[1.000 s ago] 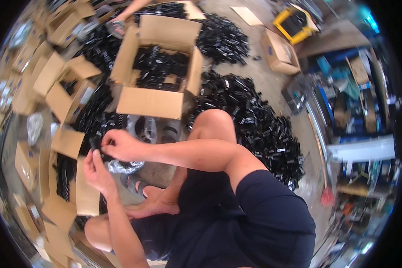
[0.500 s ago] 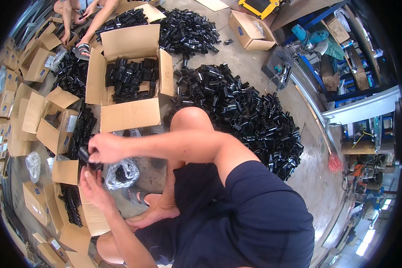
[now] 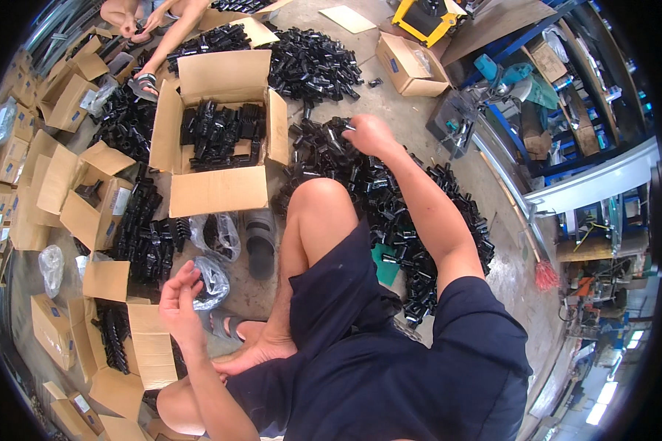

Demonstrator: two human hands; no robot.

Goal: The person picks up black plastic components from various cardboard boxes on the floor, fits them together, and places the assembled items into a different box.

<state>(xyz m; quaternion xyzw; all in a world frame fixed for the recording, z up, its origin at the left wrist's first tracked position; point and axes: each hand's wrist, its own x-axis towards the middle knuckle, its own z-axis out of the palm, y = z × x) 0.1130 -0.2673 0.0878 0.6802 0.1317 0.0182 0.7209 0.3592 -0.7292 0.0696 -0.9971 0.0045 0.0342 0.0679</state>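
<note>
Nearest the person, on the near-left side of the big open carton (image 3: pixel 218 192), the left hand (image 3: pixel 182 305) was raised with its fingers bent toward the thumb; whether they gripped anything small could not be told. Farther left, also nearer than the big open carton, a smaller carton (image 3: pixel 154 353) held a row of black parts (image 3: pixel 113 334). A clear plastic bag (image 3: pixel 213 283) and a grey sandal (image 3: pixel 260 246) lay on the big open carton's near side. To its right spread a heap of loose black parts (image 3: pixel 390 209); the right hand (image 3: pixel 371 136) was at the top of this heap, fingers bent down onto it, though whether they gripped a part could not be made out. The big open carton itself held bundled black parts (image 3: pixel 217 132), and stacked black parts (image 3: pixel 143 228) lay along its left. Beyond it, another black pile (image 3: pixel 309 62) lay to the right, while a co-worker's bare leg (image 3: pixel 173 40) showed to the left.
</note>
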